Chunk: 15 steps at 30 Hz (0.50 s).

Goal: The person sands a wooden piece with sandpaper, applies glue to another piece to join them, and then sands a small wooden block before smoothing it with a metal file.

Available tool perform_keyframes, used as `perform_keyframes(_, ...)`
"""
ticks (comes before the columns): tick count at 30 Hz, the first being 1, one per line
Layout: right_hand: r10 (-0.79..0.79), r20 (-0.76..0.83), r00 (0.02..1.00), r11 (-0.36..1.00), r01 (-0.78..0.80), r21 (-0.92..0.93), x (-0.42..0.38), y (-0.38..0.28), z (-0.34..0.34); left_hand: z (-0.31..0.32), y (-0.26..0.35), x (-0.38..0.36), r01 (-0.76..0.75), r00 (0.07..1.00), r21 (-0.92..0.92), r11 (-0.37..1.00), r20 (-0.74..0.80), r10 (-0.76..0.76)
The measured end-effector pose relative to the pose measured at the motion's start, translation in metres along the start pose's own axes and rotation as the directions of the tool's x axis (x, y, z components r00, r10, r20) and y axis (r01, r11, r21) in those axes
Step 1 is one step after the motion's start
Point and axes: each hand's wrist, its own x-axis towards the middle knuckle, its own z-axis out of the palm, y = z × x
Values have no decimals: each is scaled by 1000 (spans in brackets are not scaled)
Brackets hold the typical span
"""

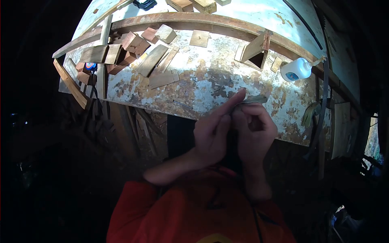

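Observation:
My left hand (212, 131) and my right hand (256, 127) meet just over the bench's front edge, palms turned toward each other. A thin grey-green flat piece (256, 99) sticks out past the bent fingers of my right hand, which grips it. The fingers of my left hand are pressed together against the right hand, with one long finger reaching up along the piece; what they hold is hidden between the hands. On the bench, left of my hands, lie thin metal pieces like nails (182, 104), and another small nail-like piece (215, 90) is nearer the fingers.
Paint-worn bench (202, 85) spans the view. Wood blocks (135, 42) and thin boards (152, 60) lie left, beside a square wood piece (199, 38). Joined boards (256, 48) and a white glue bottle (296, 69) stand right. Behind runs a long wooden rail (194, 17).

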Motion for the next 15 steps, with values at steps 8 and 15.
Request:
perform_keyframes(8, -16, -8, 1000, 999, 17, 37, 5, 1, 1, 3, 5, -10, 9, 999, 66, 998, -43, -6)
perform_keyframes(15, -43, 1, 999, 999, 43, -34, 4, -1, -2, 3, -1, -6, -34, 999, 59, 998, -34, 36)
